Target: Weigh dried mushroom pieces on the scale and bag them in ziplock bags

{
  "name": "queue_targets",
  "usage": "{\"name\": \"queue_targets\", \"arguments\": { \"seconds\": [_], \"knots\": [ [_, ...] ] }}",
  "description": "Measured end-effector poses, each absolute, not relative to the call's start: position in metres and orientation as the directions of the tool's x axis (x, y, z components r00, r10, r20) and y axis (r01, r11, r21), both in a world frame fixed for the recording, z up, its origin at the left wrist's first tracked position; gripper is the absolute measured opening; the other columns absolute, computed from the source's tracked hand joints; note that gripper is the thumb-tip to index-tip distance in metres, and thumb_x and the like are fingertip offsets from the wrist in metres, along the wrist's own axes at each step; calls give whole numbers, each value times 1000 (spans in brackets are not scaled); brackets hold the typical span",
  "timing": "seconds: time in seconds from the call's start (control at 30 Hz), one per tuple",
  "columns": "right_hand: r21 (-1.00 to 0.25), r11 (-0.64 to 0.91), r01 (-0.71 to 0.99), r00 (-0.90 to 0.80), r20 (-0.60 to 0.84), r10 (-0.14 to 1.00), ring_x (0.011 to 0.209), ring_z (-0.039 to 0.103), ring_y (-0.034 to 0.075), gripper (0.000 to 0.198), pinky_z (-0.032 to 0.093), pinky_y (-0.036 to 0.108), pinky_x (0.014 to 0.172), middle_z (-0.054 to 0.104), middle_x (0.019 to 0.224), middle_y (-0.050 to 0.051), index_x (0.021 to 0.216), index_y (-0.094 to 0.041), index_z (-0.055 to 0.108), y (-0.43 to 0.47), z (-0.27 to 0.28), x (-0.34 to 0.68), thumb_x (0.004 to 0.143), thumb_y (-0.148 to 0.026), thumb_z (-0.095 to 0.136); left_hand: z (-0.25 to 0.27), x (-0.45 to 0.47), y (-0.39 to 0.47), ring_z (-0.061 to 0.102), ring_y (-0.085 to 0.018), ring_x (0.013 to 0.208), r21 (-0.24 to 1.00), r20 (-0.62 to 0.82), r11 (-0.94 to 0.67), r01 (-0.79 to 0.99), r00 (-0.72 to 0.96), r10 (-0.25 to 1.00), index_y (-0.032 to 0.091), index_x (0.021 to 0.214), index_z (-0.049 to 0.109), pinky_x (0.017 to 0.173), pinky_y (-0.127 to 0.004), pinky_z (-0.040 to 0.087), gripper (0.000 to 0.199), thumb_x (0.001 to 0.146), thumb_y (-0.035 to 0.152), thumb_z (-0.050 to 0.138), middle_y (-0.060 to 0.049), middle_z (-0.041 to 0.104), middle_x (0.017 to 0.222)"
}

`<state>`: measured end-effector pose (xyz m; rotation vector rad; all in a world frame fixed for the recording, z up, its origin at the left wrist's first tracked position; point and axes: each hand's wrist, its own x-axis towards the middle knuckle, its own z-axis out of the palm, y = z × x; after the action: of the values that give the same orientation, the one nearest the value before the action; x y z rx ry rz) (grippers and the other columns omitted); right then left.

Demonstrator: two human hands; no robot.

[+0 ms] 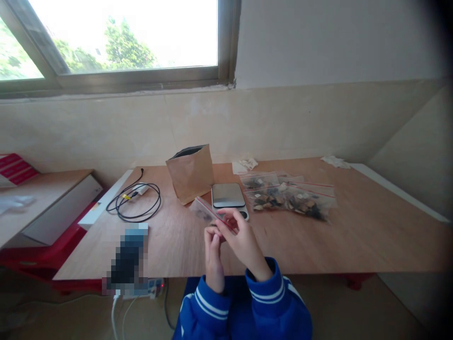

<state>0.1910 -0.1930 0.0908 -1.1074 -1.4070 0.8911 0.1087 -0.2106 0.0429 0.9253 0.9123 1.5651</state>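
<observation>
Both of my hands are closed on one clear zip bag [202, 211] with a red seal line, held over the front middle of the table. My right hand [240, 236] pinches the bag along its red strip. Below it, my left hand [214, 257] has its fingers curled at the bag's lower part; what the bag contains is mostly hidden by my fingers. Just behind the hands lies a kitchen scale [228, 194] with a metal plate, partly covered by them. An open brown paper pouch [193, 174] stands upright to the left of the scale.
Several filled zip bags [300, 203] with dried pieces lie right of the scale. A coiled black cable [133, 219] and a pixelated object [129, 255] are at the left. Crumpled white tissues [248, 163] lie near the wall. A second table [46, 186] stands at the far left.
</observation>
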Motion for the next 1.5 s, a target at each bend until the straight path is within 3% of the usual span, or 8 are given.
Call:
{"name": "queue_targets", "arguments": {
  "seconds": [0.1,0.2,0.43,0.57,0.9,1.23,1.4,1.5],
  "knots": [
    [-959,278,53,-103,272,957,92,63,19,33,53,31,78,66,101,8,105,-20,66,-196,88,193,94,-44,47,41,100,-208,58,-19,82,935,110,-158,-317,-163,980,24,78,52,81,-35,48,32,85,55,53,-5,56,82],
    [-953,298,62,-90,292,952,96,63,21,33,53,33,82,65,101,9,101,-20,71,-196,82,193,94,-43,48,45,96,-206,58,-18,84,945,115,-157,-286,-159,981,22,79,54,83,-31,48,31,83,52,58,-4,58,84],
    [-972,228,52,-81,224,971,83,64,20,29,57,33,72,66,93,7,99,-19,71,-192,71,188,85,-43,61,45,90,-197,62,-17,83,956,77,-122,-266,-173,982,19,85,62,80,-28,49,33,84,51,58,-4,63,83],
    [-969,236,74,-69,231,971,75,66,18,26,57,31,68,66,90,7,92,-18,70,-193,68,188,84,-42,61,44,82,-193,61,-17,80,977,117,-142,-158,-160,980,18,86,64,74,-26,48,34,85,52,55,-4,64,81],
    [-977,158,143,-18,157,987,55,65,17,19,54,27,58,68,62,3,73,-17,65,-198,76,196,78,-36,67,49,62,-195,48,-12,63,942,232,-265,205,174,957,16,77,54,61,-23,39,34,95,41,42,1,50,67],
    [-936,240,258,53,262,964,59,63,15,18,50,23,53,67,64,2,69,-19,62,-200,77,191,74,-36,65,60,55,-192,47,-11,58,860,284,-359,362,245,927,17,69,49,55,-21,35,31,94,36,43,1,49,60],
    [-936,209,284,267,286,920,58,62,16,23,51,26,55,65,64,2,70,-19,59,-184,66,210,74,-40,67,66,36,-197,44,-10,53,869,268,-330,367,211,940,18,62,46,51,-21,32,35,93,35,43,2,46,55],
    [-968,200,149,409,244,879,56,62,16,27,53,28,54,64,66,2,75,-19,56,-176,68,228,76,-44,67,71,19,-201,44,-10,53,869,322,-332,368,91,942,17,55,46,55,-23,33,39,91,34,48,2,46,53]
  ]
}}
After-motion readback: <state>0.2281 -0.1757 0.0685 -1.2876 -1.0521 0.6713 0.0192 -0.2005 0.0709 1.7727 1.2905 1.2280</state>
